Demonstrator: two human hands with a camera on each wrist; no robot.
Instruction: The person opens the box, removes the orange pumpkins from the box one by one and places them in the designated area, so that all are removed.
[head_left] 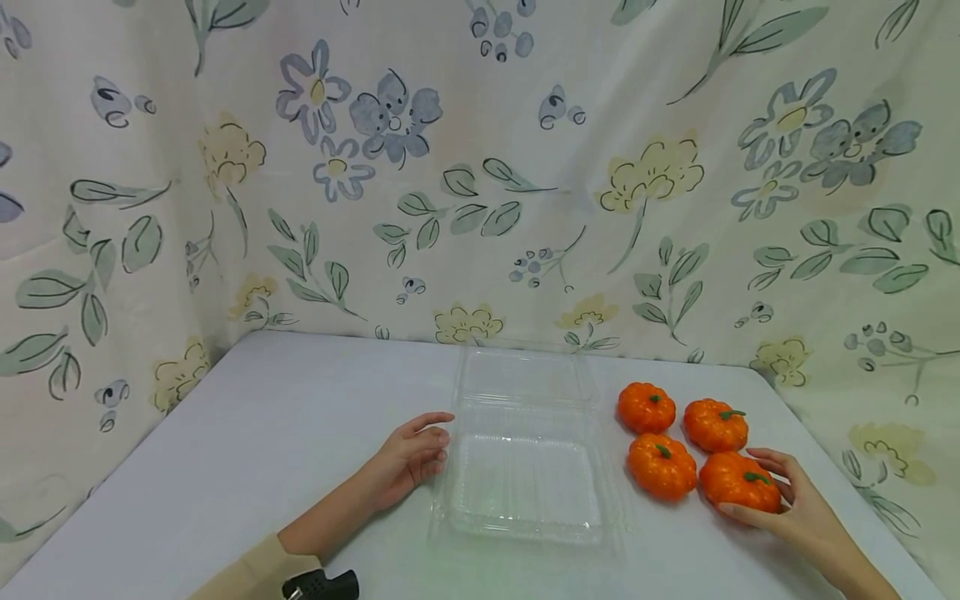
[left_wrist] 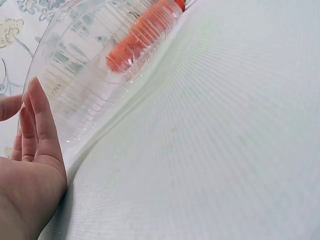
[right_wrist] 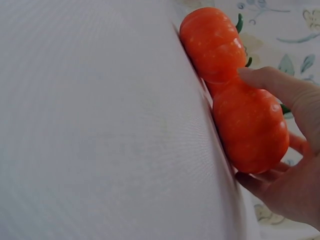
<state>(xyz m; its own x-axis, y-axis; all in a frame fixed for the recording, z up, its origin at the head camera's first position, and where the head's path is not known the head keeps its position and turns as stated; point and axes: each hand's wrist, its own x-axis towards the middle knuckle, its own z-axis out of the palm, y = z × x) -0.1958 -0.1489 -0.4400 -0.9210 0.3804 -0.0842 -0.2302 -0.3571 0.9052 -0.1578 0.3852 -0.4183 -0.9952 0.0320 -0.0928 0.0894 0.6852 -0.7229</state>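
Observation:
My right hand [head_left: 806,508] curls round the nearest right of several small orange pumpkins, the front right pumpkin [head_left: 738,482], which sits on the table. In the right wrist view, the thumb [right_wrist: 272,82] lies on one side of that pumpkin [right_wrist: 252,130] and the fingers reach round the other. A clear plastic clamshell container [head_left: 525,483] lies opened in the middle, its lid [head_left: 521,375] folded back. My left hand [head_left: 408,462] is at the container's left edge, fingers loosely bent and holding nothing. Whether its fingertips touch the rim I cannot tell.
Beside the held pumpkin are a front left pumpkin [head_left: 662,467], a back left pumpkin [head_left: 646,407] and a back right pumpkin [head_left: 716,425]. They stand right of the container on the white table [head_left: 300,408]. A floral curtain [head_left: 465,275] hangs behind and at both sides.

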